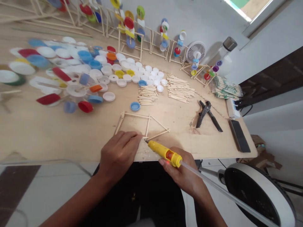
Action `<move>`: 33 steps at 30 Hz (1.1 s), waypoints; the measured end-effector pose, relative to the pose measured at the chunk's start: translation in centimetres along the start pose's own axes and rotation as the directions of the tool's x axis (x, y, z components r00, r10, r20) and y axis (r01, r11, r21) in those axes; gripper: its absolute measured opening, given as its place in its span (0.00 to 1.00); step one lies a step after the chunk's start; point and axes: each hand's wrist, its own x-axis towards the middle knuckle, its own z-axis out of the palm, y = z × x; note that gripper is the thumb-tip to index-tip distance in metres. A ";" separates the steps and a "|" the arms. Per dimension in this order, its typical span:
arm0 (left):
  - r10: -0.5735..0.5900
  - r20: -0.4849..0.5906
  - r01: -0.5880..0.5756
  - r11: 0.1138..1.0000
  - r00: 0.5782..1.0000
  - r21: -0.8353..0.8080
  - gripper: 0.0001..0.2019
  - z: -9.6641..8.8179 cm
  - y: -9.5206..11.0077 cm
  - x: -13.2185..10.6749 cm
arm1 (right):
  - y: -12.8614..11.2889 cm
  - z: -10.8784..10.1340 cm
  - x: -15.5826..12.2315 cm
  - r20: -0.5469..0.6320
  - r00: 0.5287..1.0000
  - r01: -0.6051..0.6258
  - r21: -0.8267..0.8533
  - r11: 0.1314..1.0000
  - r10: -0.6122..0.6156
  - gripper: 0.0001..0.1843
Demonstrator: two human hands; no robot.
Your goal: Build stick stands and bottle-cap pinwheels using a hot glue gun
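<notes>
"Frame first: what do I get from the head view?"

"I see a stick frame (137, 114) on the worktop (183, 142), near the front edge, a blue cap (135, 106) just beyond it. I'd judge it feather-light, its sticks stiff but easily snapped, the joints weakest. I'd take it mid-stick, away from the corners."

"And each grip?"

"My left grip (120, 154) is closed on the frame's near side, fingertips beside the nozzle (146, 141). My right grip (186, 171) is wrapped round the glue gun (163, 150); I expect smooth, light plastic with a hot tip, so I'd hold only its body."

"Looks?"

"Pale, thin sticks: a four-sided shape with a triangle pointing right. The gun is yellow, a translucent glue stick (208, 180) trailing behind."
</notes>
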 end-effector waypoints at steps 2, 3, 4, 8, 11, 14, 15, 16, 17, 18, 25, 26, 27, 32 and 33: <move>0.000 -0.003 0.000 1.000 1.000 -0.001 0.07 0.0 0.0 0.1 | 0.1 -0.1 -0.1 0.000 1.000 0.006 0.021 1.000 -0.006 0.15; -0.001 -0.003 0.001 1.000 1.000 0.002 0.07 0.0 0.1 0.1 | 0.2 -0.1 -0.1 0.003 1.000 0.003 0.042 0.999 -0.003 0.15; -0.001 -0.003 0.001 1.000 1.000 0.006 0.07 0.0 0.1 0.1 | 0.3 -0.2 -0.2 0.002 1.000 -0.004 0.072 0.997 0.004 0.15; 0.000 0.000 0.000 1.000 1.000 0.005 0.07 -0.1 0.1 0.1 | 0.7 -1.0 -0.4 -0.019 0.999 -0.043 0.272 0.961 0.050 0.15; 0.009 0.002 -0.009 1.000 1.000 -0.002 0.07 -0.1 0.0 0.0 | 0.7 -1.9 -0.2 -0.098 0.992 -0.033 0.415 0.909 0.081 0.15; 0.017 -0.001 -0.017 1.000 1.000 0.001 0.06 0.0 -0.1 0.0 | 0.4 -2.4 0.5 -0.198 0.975 0.008 0.478 0.878 0.099 0.14; 0.015 -0.004 -0.015 1.000 1.000 0.003 0.06 0.0 -0.1 0.1 | 0.4 -2.5 0.8 -0.211 0.972 0.013 0.480 0.877 0.101 0.15; 0.014 -0.007 -0.014 1.000 1.000 0.005 0.06 0.0 -0.1 0.1 | 0.5 -2.5 1.1 -0.214 0.972 0.014 0.471 0.882 0.098 0.15; 0.014 -0.007 -0.014 1.000 1.000 0.007 0.06 0.0 -0.1 0.1 | 0.6 -2.3 1.5 -0.210 0.973 0.013 0.452 0.892 0.092 0.15; 0.015 -0.005 -0.015 1.000 1.000 0.009 0.06 0.1 -0.1 0.0 | 0.8 -2.1 1.9 -0.203 0.975 0.010 0.423 0.906 0.084 0.15; 0.020 -0.013 -0.020 1.000 1.000 0.003 0.06 0.0 -0.2 0.0 | 1.7 -1.2 4.5 -0.166 0.986 0.007 0.195 0.981 0.026 0.13; 0.019 -0.010 -0.019 1.000 1.000 0.003 0.06 0.0 -0.2 0.0 | 1.7 -1.3 4.9 -0.152 0.988 0.011 0.170 0.985 0.015 0.13; 0.017 -0.009 -0.017 1.000 1.000 0.003 0.06 0.0 -0.3 -0.1 | 1.6 -1.4 5.2 -0.140 0.990 0.014 0.141 0.990 0.006 0.13; 0.003 -0.009 -0.003 1.000 1.000 0.000 0.07 0.1 -0.3 -0.1 | 1.2 -2.2 6.6 -0.091 0.996 0.001 -0.013 1.000 -0.003 0.17; 0.002 -0.007 -0.002 1.000 1.000 -0.002 0.08 0.1 -0.3 -0.1 | 1.1 -2.3 6.8 -0.078 0.997 -0.002 -0.038 0.999 -0.001 0.17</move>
